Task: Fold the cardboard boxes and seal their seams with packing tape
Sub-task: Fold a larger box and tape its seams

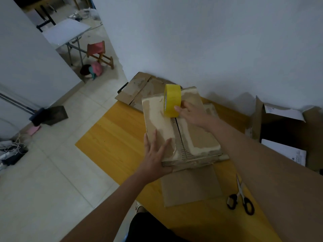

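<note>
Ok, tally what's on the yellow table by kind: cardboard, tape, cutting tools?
Folded box being taped: 1
Flat cardboard pieces (far, near): 2
Open carton at right: 1
Yellow tape roll: 1
Scissors: 1
Total: 6

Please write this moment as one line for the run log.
left hand flat on box | right hand holds tape roll on seam | scissors idle

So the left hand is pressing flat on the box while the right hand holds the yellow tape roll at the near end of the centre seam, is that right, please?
Not quite: in the head view the right hand holds the yellow tape roll at the far end of the centre seam, towards the wall. The left hand does press flat on the box.
</note>
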Motion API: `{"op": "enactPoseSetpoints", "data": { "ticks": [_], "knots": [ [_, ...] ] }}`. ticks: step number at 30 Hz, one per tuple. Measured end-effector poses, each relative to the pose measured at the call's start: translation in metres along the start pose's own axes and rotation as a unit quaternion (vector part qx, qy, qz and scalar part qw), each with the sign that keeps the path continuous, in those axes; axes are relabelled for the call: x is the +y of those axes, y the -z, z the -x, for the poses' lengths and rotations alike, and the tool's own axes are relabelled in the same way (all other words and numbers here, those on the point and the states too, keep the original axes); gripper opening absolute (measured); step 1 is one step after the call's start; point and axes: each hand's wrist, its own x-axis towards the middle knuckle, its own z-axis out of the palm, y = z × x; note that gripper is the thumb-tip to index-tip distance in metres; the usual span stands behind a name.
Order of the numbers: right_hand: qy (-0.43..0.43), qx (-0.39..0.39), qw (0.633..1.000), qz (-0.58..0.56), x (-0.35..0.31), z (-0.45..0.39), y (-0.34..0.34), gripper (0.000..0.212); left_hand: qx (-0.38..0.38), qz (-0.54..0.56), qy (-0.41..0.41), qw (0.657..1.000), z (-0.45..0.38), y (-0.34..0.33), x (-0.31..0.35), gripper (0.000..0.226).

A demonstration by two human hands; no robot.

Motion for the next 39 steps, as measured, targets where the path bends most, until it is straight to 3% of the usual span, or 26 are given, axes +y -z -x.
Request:
{"op": "enactPoseSetpoints", "data": {
  "ticks": [9,12,15,19,28,34,37,39],
  "knots": [
    [0.011,0.019,0.999,-0.027,0.008,-0.003,0.006,0.048,0.045,-0.017,-0.014,0.999,-0.009,-0.009,0.000,0.102],
    [0.021,0.028,0.999,-0.025,0.008,-0.001,0.000,0.044,0.080,-0.010,-0.005,0.997,-0.009,-0.011,0.005,0.097],
    [0.031,0.042,0.998,-0.026,0.008,-0.001,-0.002,0.040,0.131,-0.043,-0.045,0.989,-0.010,-0.011,0.009,0.093],
    [0.040,0.090,0.995,0.009,0.007,-0.004,-0.009,0.042,0.130,-0.071,-0.048,0.988,-0.011,-0.012,0.007,0.094],
    [0.012,0.140,0.987,-0.082,-0.018,0.036,-0.025,0.038,0.156,-0.065,-0.049,0.984,-0.010,-0.007,0.010,0.093],
    [-0.093,0.186,0.973,-0.099,0.003,0.122,-0.048,0.045,0.183,-0.069,-0.066,0.978,-0.015,-0.009,0.008,0.092],
    [-0.130,0.156,0.975,-0.091,0.011,0.145,-0.047,0.054,0.169,-0.064,-0.060,0.982,-0.016,-0.011,0.007,0.093],
    [-0.155,0.119,0.981,-0.017,0.021,0.156,-0.058,0.044,0.127,-0.052,-0.027,0.990,-0.015,-0.014,0.005,0.094]
  ]
}}
